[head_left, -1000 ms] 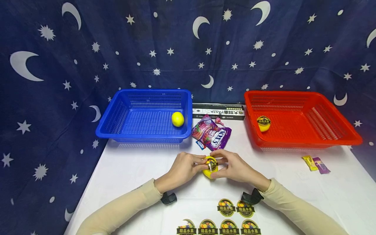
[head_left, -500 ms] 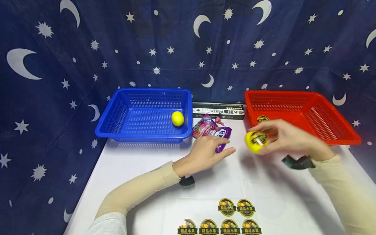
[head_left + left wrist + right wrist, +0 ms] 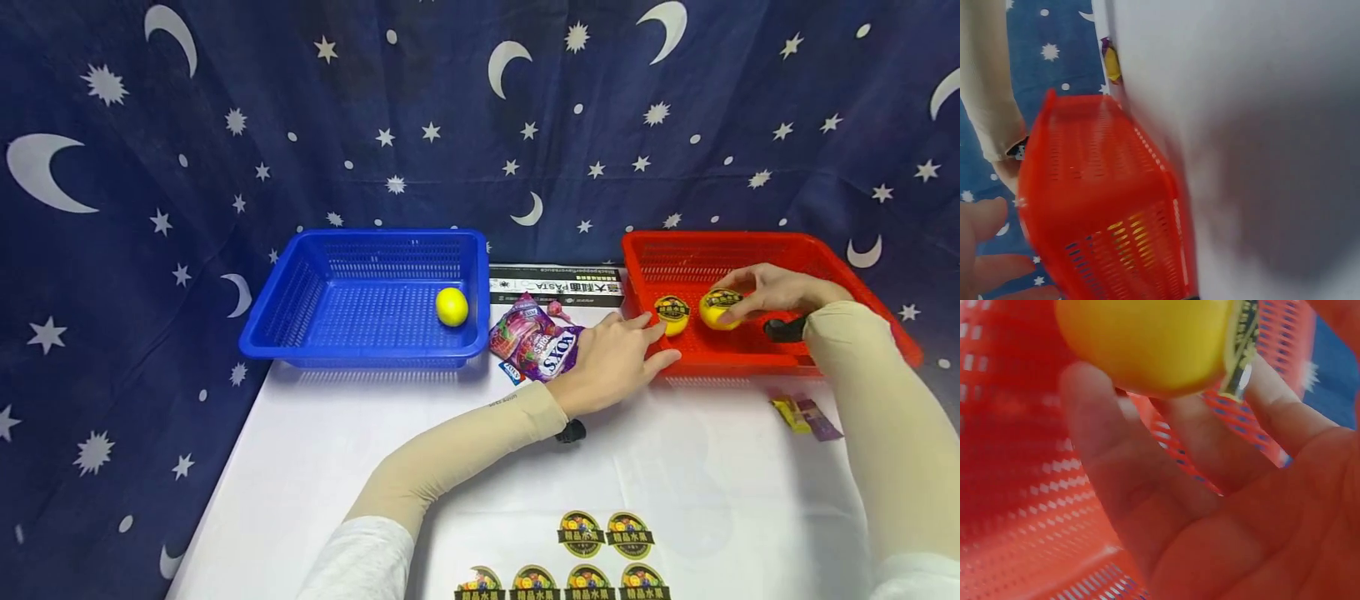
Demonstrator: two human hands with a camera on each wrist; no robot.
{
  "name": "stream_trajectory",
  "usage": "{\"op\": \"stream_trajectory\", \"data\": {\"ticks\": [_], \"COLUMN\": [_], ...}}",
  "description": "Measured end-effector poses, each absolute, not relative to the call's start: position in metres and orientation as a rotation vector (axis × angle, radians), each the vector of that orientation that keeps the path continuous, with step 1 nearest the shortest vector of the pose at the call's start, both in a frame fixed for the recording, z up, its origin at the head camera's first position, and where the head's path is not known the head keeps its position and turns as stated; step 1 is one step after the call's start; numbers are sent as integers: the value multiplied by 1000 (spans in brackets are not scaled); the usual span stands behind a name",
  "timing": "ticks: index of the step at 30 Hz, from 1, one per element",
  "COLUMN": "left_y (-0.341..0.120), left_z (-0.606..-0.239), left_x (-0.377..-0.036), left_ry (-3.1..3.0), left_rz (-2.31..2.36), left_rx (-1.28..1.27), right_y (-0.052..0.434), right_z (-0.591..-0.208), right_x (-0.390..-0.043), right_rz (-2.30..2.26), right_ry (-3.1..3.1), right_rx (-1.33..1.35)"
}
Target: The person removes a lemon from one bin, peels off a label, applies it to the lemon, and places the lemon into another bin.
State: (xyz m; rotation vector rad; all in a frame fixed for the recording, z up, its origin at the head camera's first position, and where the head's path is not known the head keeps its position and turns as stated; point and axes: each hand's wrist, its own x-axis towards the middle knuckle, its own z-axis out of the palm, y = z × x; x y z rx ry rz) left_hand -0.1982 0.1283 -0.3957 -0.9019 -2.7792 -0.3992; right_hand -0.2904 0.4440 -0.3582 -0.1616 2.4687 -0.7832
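Red basket taken as landmark. Inside it, the right hand grasped a labelled yellow fruit between thumb and fingers; whether the fruit touched the basket's floor, could not tell. A second labelled fruit lay by the basket's left wall. The left hand was at that wall's outside, fingers loosely extended, grasping nothing. Purple candy bag lay left of the basket; yellow wrapper, in front.
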Motion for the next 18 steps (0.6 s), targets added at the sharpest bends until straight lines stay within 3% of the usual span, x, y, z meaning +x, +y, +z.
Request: {"op": "stream_trajectory", "data": {"ticks": [11, 18], "left_y": [127, 115], "left_z": [-408, -385], "left_x": [-201, -218], "left_ry": [-2725, -2733], "left_rz": [-431, -428], "left_rx": [-890, -1005], "right_y": [435, 433], "right_z": [-379, -364], "right_x": [-290, -280], "right_rz": [-716, -677], "right_ry": [2487, 2611], "right_rx": [-187, -261]}}
